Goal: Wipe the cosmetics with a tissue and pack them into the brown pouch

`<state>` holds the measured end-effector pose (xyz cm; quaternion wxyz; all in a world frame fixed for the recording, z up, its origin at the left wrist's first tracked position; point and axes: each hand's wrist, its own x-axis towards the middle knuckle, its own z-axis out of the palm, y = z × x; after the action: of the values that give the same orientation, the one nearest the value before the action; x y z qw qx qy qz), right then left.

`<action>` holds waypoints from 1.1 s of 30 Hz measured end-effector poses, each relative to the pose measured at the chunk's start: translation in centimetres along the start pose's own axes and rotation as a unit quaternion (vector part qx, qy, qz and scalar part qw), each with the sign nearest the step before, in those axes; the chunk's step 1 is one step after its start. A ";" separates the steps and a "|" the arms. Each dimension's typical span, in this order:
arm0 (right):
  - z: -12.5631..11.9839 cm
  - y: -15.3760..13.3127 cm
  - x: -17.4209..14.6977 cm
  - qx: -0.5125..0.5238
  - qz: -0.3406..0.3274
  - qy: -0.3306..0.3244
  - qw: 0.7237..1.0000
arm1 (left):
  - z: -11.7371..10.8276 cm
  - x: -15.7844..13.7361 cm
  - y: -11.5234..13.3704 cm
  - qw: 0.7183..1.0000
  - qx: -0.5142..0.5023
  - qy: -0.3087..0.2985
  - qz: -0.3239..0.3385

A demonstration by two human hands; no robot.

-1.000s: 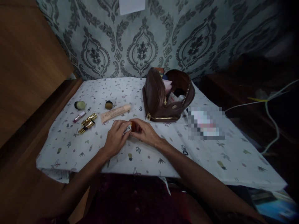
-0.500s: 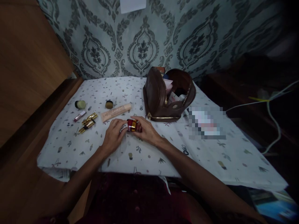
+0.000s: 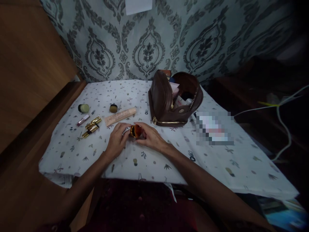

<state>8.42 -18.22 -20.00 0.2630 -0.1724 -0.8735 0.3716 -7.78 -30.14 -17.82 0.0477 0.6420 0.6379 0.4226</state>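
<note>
Amber jar [image 3: 137, 131] in our curled right hand [image 3: 151, 137], half-curled left hand [image 3: 117, 137] beside it, grip unclear, we had tube [image 3: 120, 116] and lipsticks [image 3: 90, 131] out, other items [image 3: 180, 101] inside the bag [image 3: 158, 101].

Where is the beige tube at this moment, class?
In the head view, the beige tube lies on the patterned cloth, left of the brown bag, just beyond the left hand, with a small round item just behind it.
</note>
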 end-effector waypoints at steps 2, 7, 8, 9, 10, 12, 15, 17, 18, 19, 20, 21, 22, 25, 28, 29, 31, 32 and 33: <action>0.3 0.1 0.0 0.002 0.003 0.009 1.000 | -0.1 0.0 -0.4 0.999 -0.030 0.013 -0.039; 0.7 0.1 0.1 0.004 0.005 0.048 0.999 | 0.3 -0.2 -0.5 0.991 -0.088 0.021 -0.100; 0.6 0.1 0.1 0.006 -0.001 0.059 0.998 | 0.5 -0.3 -0.5 0.989 -0.099 0.019 -0.104; 0.6 0.0 0.1 0.010 -0.003 0.069 0.998 | 0.6 -0.4 -0.3 0.988 -0.109 0.014 -0.109; 0.6 -0.1 0.0 0.019 0.000 0.075 0.997 | 0.8 -0.5 -0.2 0.986 -0.119 0.008 -0.114; 0.4 -0.4 -0.1 0.039 0.025 0.071 0.996 | 1.0 -0.8 0.2 0.983 -0.131 -0.005 -0.128; 0.2 -0.9 -0.1 0.047 0.071 0.054 0.995 | 0.9 -1.2 0.9 0.981 -0.119 -0.014 -0.153; 0.2 -1.1 -0.1 0.041 0.075 0.065 0.994 | 0.6 -1.4 1.3 0.981 -0.100 -0.023 -0.165; 0.2 -1.1 -0.1 0.038 0.072 0.074 0.994 | 0.4 -1.4 1.5 0.981 -0.091 -0.028 -0.166; 0.2 -1.1 0.0 0.033 0.065 0.083 0.994 | 0.3 -1.4 1.7 0.983 -0.083 -0.032 -0.162; 0.3 -1.0 0.1 0.026 0.056 0.091 0.994 | 0.1 -1.4 1.9 0.984 -0.075 -0.036 -0.155; 0.3 -0.9 0.1 0.016 0.044 0.096 0.994 | -0.1 -1.3 2.1 0.987 -0.066 -0.042 -0.143; 0.4 -0.7 0.2 0.004 0.031 0.099 0.995 | -0.2 -1.2 2.3 0.989 -0.057 -0.049 -0.126; 0.4 -0.3 0.2 -0.029 -0.008 0.097 0.995 | -0.3 -1.0 2.8 0.995 -0.024 -0.078 -0.064; 0.4 -0.2 0.2 -0.048 -0.036 0.089 0.994 | -0.3 -0.7 3.3 0.996 -0.002 -0.093 -0.014; 0.4 -0.3 0.1 -0.054 -0.043 0.085 0.994 | -0.3 -0.5 3.4 0.995 0.002 -0.096 -0.002; 0.4 -0.4 0.1 -0.058 -0.055 0.076 0.994 | -0.2 0.1 3.6 0.995 0.008 -0.095 0.017; 0.5 -0.5 0.0 -0.057 -0.060 0.071 0.994 | -0.2 0.5 3.6 0.996 0.008 -0.089 0.022; 0.5 -0.5 0.0 -0.055 -0.063 0.066 0.994 | -0.1 0.9 3.6 0.997 0.006 -0.080 0.021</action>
<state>8.07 -18.79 -19.91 0.3335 -0.1557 -0.8823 0.2936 -5.23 -30.09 -15.15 0.0859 0.6875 0.6205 0.3673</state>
